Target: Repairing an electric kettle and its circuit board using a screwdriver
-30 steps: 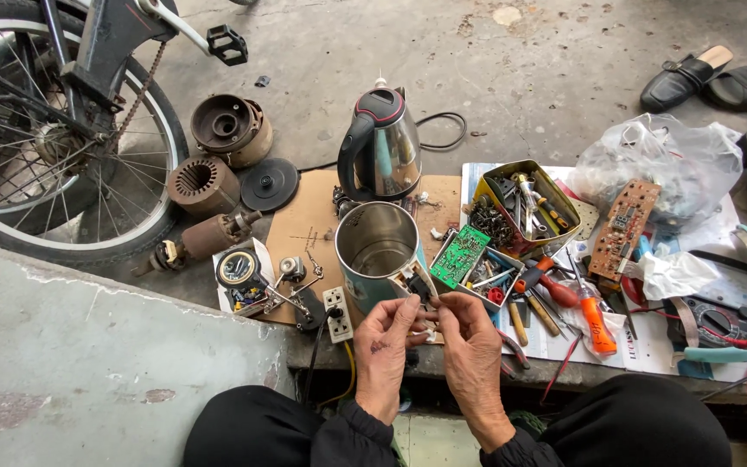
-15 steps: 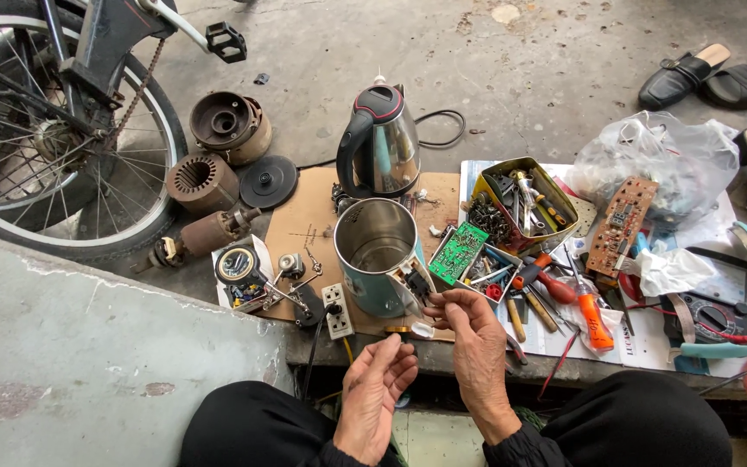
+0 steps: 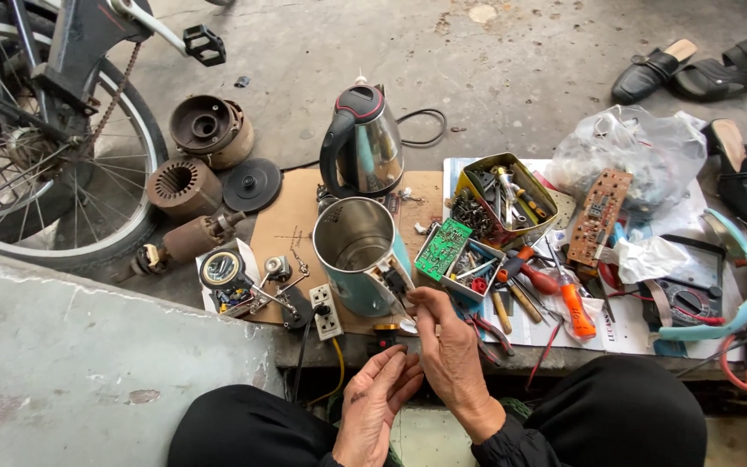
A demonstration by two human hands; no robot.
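Observation:
A lidless steel kettle body [image 3: 356, 251] with a teal shell stands on a cardboard sheet [image 3: 283, 225] in front of me. Its side is open, with wires and a dark switch part showing. My right hand [image 3: 453, 350] reaches up to that open side, thumb and fingertips pinched on a thin wire there. My left hand [image 3: 378, 405] is lower, near my lap, palm up with its fingers apart; I see nothing in it. A second kettle [image 3: 365, 143], steel with a black handle, stands just behind.
A white power strip [image 3: 328, 311] and a small stand lie to the left of the kettle body. To the right are a green circuit board [image 3: 443, 249], a yellow tin [image 3: 469, 169] of parts, pliers and an orange-handled screwdriver [image 3: 577, 311]. Motor parts [image 3: 209, 130] and a bicycle wheel [image 3: 45, 173] stand at the far left.
My left hand has left the kettle's wires and dropped toward my lap, turning palm up. My right hand stays at the kettle's open side.

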